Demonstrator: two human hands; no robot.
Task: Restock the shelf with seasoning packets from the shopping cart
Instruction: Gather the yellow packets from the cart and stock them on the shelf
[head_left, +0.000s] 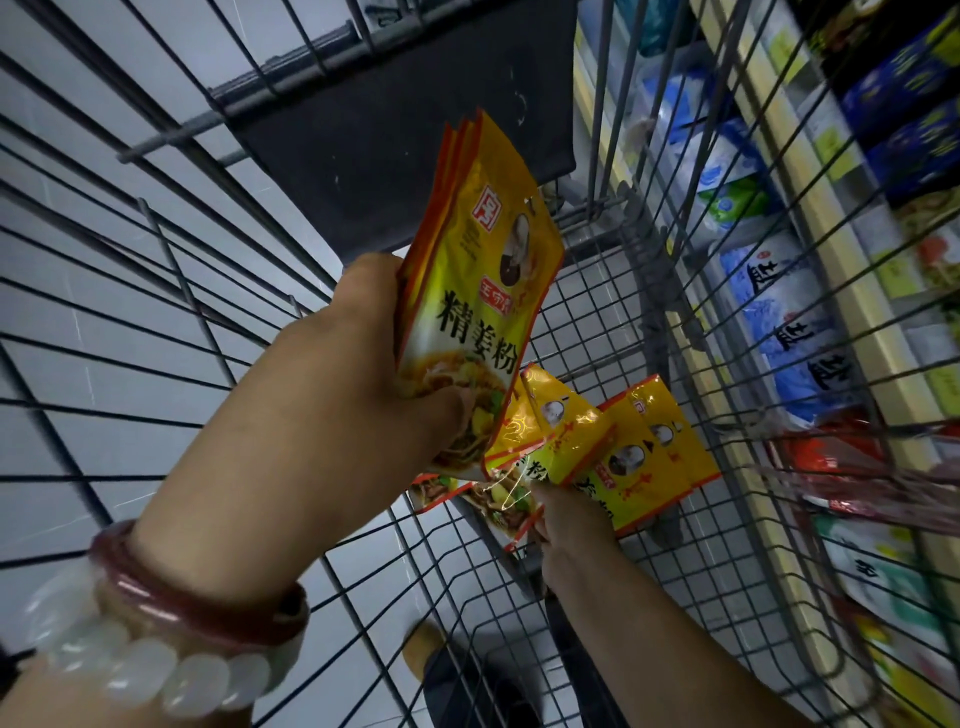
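Head view — left fingers (452, 410) grip a packet stack (478, 270), right fingers (545, 506) pinch cart packets (524, 467).

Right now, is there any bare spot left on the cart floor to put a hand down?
Yes. The wire floor of the cart is bare behind the loose yellow packets, up toward the dark panel, and again nearer the person, beside the right hand. The middle is crowded: loose packets overlap there, with the left hand holding a stack of packets above them.

I see white-and-blue salt bags (779, 312) stacked beside dark blue boxes (914, 124), a red bangle (208, 597) touching a white bead bracelet (156, 670), and grey floor tiles (78, 260).
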